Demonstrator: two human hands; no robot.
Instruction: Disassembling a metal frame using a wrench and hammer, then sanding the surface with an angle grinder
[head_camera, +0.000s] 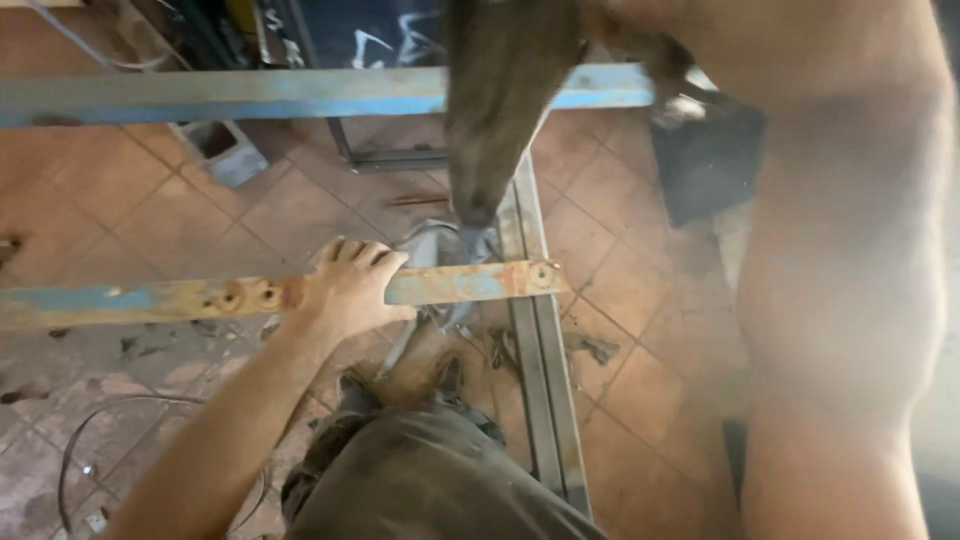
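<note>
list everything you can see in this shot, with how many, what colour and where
near bar: one, rusty with blue paint patches, crossing the middle, gripped by the left hand
far bar: one, blue, across the top
grey rails: two side by side, running from the far bar toward the bottom
floor tiles: many, terracotta, beneath everything
cable: one, dark, looped at lower left
block: one, grey, hollow, on the tiles at upper left
left hand: wrapped over the near bar
right arm: blurred, raised along the right side; its hand is not clearly visible
leg: dark trousers, bottom centre
</note>
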